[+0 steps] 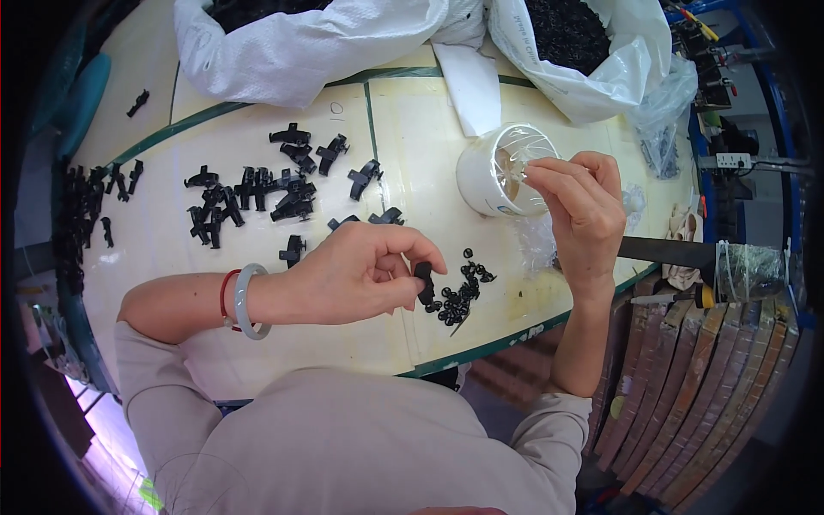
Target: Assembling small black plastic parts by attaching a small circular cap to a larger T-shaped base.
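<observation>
**Clip in left hand, right hand at the tub**

I am pinching a small black plastic clip [423, 281] between thumb and fingers of my left hand [360, 275], holding it just above the pale tabletop [283, 343]. A little heap of tiny black rings [459, 296] is lying right beside it. My right hand [584, 210] is hovering at the mouth of a white tub [493, 176], fingertips pressed together; what they are nipping is too small to tell. More black clips [257, 193] are lying scattered further out to my left. Two white sacks [309, 43] of dark parts are sitting at the far edge.
</observation>
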Motion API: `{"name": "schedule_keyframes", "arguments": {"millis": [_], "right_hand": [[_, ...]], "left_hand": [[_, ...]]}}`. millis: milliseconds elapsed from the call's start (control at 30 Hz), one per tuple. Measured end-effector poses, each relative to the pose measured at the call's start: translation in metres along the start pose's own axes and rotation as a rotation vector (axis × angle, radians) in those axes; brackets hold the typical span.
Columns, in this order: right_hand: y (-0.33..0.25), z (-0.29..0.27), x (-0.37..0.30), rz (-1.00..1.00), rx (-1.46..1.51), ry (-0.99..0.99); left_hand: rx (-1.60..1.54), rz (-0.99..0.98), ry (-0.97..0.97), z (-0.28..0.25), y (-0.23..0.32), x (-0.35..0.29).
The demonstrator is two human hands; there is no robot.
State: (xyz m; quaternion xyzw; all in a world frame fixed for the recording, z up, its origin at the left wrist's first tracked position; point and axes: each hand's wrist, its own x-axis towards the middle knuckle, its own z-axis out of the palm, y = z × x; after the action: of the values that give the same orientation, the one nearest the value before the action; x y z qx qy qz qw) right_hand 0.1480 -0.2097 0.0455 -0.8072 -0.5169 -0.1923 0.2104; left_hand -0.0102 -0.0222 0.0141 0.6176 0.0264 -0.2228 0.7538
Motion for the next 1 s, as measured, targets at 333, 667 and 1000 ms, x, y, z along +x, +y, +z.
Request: {"name": "schedule_keyframes", "arguments": {"millis": [333, 667, 1000], "right_hand": [[-0.031, -0.013, -0.018, 0.26, 0.486, -0.009], [-0.073, 0.007, -0.046, 0.512, 0.804, 0.132], [-0.029, -0.001, -0.021, 0.147, 0.119, 0.204]], "left_hand": [[-0.335, -0.044, 0.034, -0.008, -0.004, 0.005], [-0.482, -0.036, -0.015, -0.006, -0.009, 0.007], [-0.417, -0.06, 0.003, -0.005, -0.013, 0.006]]}}
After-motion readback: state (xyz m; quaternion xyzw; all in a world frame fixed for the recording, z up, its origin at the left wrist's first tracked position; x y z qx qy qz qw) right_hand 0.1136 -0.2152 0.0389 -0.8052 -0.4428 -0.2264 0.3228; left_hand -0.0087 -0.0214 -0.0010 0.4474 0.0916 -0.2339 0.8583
